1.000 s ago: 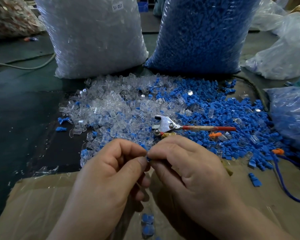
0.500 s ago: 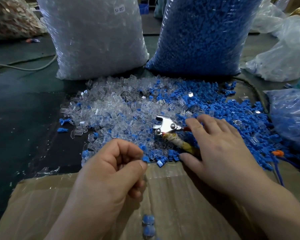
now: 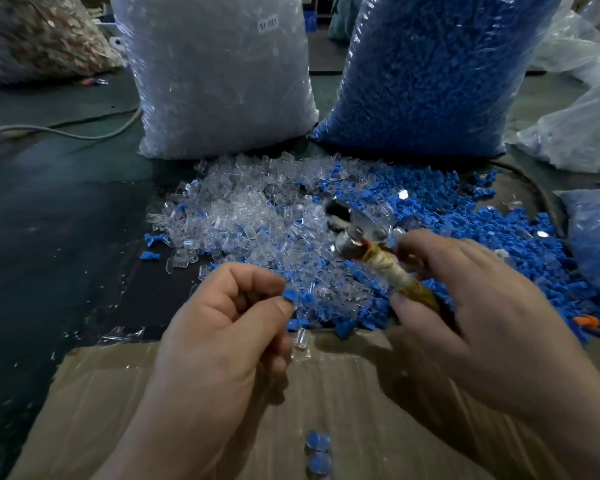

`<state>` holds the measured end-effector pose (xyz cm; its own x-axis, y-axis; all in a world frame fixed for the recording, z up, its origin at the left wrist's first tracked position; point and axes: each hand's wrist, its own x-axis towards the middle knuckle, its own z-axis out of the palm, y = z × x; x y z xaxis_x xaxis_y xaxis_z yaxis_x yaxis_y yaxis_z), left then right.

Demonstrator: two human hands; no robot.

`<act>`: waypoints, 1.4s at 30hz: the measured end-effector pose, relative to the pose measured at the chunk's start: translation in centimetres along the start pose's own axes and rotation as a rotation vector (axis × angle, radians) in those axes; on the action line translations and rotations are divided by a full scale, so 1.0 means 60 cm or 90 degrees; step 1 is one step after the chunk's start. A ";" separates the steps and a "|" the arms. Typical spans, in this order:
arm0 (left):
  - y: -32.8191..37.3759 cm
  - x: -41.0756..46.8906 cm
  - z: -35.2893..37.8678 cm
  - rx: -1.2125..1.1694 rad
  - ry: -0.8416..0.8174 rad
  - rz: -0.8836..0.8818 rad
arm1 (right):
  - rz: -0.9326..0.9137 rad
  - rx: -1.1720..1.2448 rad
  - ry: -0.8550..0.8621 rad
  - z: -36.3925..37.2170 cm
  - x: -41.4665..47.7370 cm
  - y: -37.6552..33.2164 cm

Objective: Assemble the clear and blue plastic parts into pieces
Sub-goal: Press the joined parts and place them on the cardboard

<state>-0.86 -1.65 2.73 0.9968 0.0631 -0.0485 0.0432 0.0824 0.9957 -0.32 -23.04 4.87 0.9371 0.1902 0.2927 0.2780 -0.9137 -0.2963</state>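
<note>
1. Head view: the left hand (image 3: pixel 222 327) pinches a small blue part (image 3: pixel 289 295) between thumb and forefinger. Its other fingers (image 3: pixel 274 362) are curled toward the palm.
2. Only the matte blue tip of that part shows past the fingertips. I cannot tell whether a clear part sits on it.
3. The right hand (image 3: pixel 482 306) grips a metal tool (image 3: pixel 357 233), its fingers curled round the tape-wrapped handle. The grey head juts out past them, blurred.
4. Just beyond both hands, loose parts cover the dark counter (image 3: pixel 49 220). The clear parts (image 3: pixel 243 216) are see-through little caps lying mostly past the left fingers. The blue parts (image 3: pixel 465 216) lie mostly past and right of the right fingers, and the two kinds mix in between.
5. Farther off stand a bag of clear parts (image 3: pixel 219 74) and a bag of blue parts (image 3: pixel 426 74).
6. Cardboard (image 3: pixel 361 393) lies under the wrists. On it, between the forearms, are two joined pieces (image 3: pixel 317 452), blue inside clear.
</note>
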 end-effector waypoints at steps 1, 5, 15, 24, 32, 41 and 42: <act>0.001 0.001 -0.001 0.002 0.003 0.009 | -0.027 0.002 -0.005 -0.002 -0.005 -0.005; -0.001 0.003 -0.007 0.056 0.008 0.080 | -0.097 -0.008 -0.038 0.000 -0.014 -0.008; -0.007 0.004 -0.006 0.081 0.005 0.135 | -0.117 0.028 -0.090 0.002 -0.016 -0.002; 0.001 -0.004 -0.004 0.075 -0.011 0.165 | -0.143 0.037 -0.084 0.003 -0.015 -0.006; 0.001 -0.003 -0.002 0.092 -0.004 0.161 | -0.142 -0.002 -0.058 0.005 -0.014 -0.011; -0.007 0.011 -0.015 0.120 0.049 0.077 | 0.007 -0.099 -0.016 0.016 0.002 0.018; -0.008 0.011 -0.013 0.114 0.033 0.043 | 0.045 -0.123 -0.027 0.018 0.007 0.024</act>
<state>-0.29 -0.89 2.18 0.9934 0.1134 0.0188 -0.0072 -0.1014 0.9948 0.73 -23.91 3.60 0.9617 0.1349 0.2384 0.1700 -0.9764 -0.1334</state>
